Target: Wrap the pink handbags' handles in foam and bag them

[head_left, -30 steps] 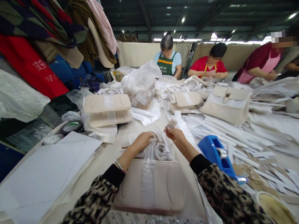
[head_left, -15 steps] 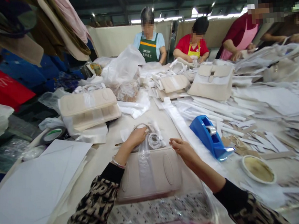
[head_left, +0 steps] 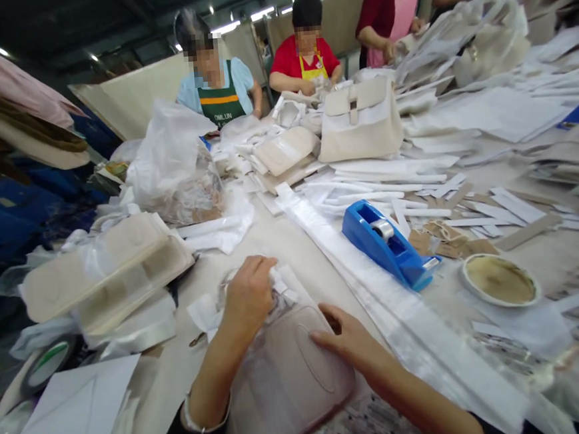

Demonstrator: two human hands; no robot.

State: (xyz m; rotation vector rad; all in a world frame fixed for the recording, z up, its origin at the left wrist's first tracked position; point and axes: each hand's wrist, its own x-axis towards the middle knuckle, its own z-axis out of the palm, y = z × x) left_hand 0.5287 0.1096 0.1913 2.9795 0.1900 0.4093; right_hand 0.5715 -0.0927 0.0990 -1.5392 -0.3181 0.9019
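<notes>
A beige handbag lies tilted in front of me, with a band of clear plastic across its flap. My left hand is closed over the plastic-wrapped strap at the bag's far edge; its fingertips are partly hidden. On the right, my right hand grips the bag's side, thumb on the flap and fingers round the edge. Thin white wrapping sticks out to the left of the strap.
A blue tape dispenser and a round dish stand to the right. Long white plastic sleeves run beside the bag. More beige bags lie at left, and white sheets sit nearer. Co-workers work across the table.
The view has turned to the right. The handbag has been rotated and tilted. My right hand has come from beside the bag onto its edge, while my left hand remains at the strap.
</notes>
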